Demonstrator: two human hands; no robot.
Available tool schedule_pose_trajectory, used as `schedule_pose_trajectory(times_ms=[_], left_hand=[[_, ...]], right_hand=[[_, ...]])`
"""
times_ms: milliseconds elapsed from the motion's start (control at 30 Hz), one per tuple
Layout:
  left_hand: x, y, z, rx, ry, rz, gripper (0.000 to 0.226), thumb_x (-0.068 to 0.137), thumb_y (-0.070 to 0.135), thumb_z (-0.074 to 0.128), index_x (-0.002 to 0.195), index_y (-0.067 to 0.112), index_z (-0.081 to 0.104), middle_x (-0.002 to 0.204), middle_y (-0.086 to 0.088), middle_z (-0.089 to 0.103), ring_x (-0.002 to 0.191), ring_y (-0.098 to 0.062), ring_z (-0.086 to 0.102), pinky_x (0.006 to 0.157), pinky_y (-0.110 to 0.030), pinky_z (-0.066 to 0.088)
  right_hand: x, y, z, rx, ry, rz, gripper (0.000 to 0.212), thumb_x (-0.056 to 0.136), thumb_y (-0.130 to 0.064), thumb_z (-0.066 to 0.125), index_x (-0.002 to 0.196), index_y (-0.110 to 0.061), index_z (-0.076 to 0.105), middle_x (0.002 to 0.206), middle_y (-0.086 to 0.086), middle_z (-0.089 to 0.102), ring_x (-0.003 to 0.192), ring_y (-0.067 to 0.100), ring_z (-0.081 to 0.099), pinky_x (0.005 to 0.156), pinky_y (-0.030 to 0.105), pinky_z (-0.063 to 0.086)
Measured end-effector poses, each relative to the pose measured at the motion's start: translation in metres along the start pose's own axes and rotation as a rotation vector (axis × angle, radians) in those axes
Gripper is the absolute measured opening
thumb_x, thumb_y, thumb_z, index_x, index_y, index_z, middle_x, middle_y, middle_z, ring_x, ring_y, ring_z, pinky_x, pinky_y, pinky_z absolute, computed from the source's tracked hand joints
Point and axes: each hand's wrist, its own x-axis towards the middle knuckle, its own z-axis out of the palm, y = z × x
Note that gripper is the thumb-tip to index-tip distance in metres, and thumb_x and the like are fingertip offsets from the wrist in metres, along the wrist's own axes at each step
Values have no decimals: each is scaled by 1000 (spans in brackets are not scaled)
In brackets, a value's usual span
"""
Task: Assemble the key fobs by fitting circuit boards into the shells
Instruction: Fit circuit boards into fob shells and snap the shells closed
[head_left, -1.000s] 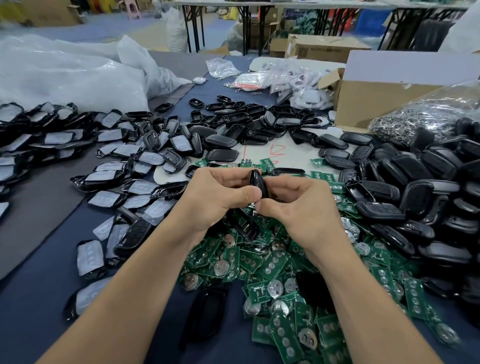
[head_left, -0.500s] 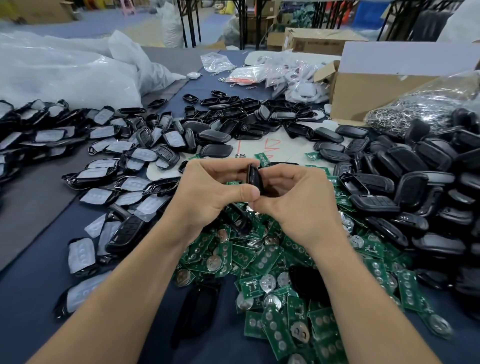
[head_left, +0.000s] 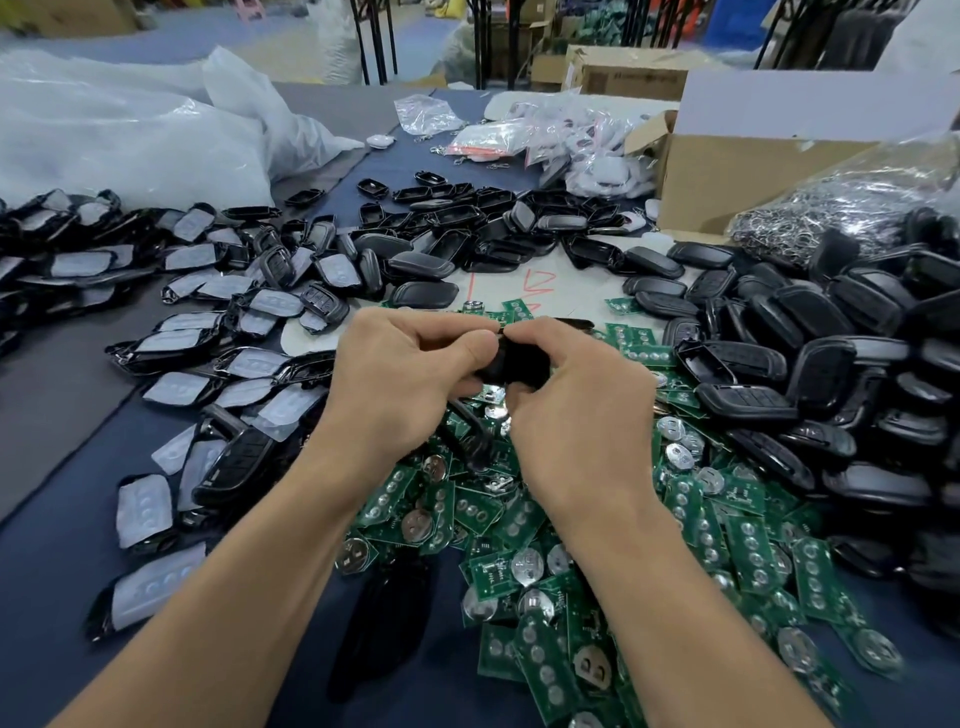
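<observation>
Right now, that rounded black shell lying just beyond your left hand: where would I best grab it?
Probably pinch the black shell across its narrow width, thumb on the near long edge, finger on the far one, coming down from above. It lies flat, domed back up, so the smooth top gives no hold, and a neighbouring shell crowds its left end.

One head-worn wide-angle camera looks forward and down across a dark blue cloth-covered table (head_left: 47, 597), close above the left hand (head_left: 410, 384) and right hand (head_left: 576, 415).
</observation>
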Motion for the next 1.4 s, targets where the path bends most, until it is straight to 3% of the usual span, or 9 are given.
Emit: schedule_pose_trajectory(times_ms=[133,233,300,500,833,1033,1167,1267,1400], left_hand=[[2,0,0,-108,33,-8,24,89,-1,78,84,22,84,82,-7,81,80,-24,80,71,-30,65],[4,-2,-5,-127,35,1,29,88,-3,77,80,24,85,83,-8,81,81,-26,80,72,-31,65],[5,-3,-10,-113,10,15,30,88,-2,77,81,26,85,86,-7,81,84,-26,80,75,-32,65],[4,-4,-9,-100,-73,23,27,91,0,75,89,25,85,89,-7,81,89,-26,79,76,-32,65],[0,-7,-2,7,-51,33,17,89,2,78,101,14,83,87,-5,82,85,-26,79,80,-34,65],[-1,-6,1,34,-13,110,19,89,7,80,99,22,83,85,5,81,81,-12,78,76,-22,60],[-2,-3,5,-125,-102,28,14,92,30,72,100,31,84,102,1,81,99,-19,77,87,-36,64],[-4,-1,12,-170,-111,-4,25,95,39,67,96,20,84,103,-18,79,102,-42,73,92,-56,61],[-8,4,16,-257,-49,-56,37,108,32,54,91,17,84,97,-12,81,75,-18,75,56,-22,56]], right_hand=[[3,2,0,51,-9,23,45,79,-5,79,115,-31,75,97,-15,72,92,11,63,94,32,53],[7,7,0,187,-89,120,36,80,-17,78,110,-35,77,83,-29,67,81,-3,64,85,11,49],[13,12,0,386,-122,230,24,82,-18,78,101,-32,81,84,-22,76,84,-2,71,83,18,55],[17,22,-1,576,-73,283,20,84,-10,80,83,-30,83,75,-2,79,77,38,73,75,58,59],[18,27,-2,563,-153,262,20,81,-11,80,85,-31,83,82,-11,80,82,10,77,83,41,64],[15,23,-1,416,-145,214,23,82,-14,82,90,-36,82,80,-19,78,78,3,75,78,34,63],[16,17,0,870,-110,508,14,83,-6,83,88,-20,83,83,1,80,69,9,69,63,20,52],[14,12,2,973,-170,615,10,86,-9,80,96,-11,82,89,7,79,70,12,65,59,21,47],[10,9,2,921,-298,585,4,84,-8,81,85,-12,81,78,8,76,62,13,63,58,22,47]])
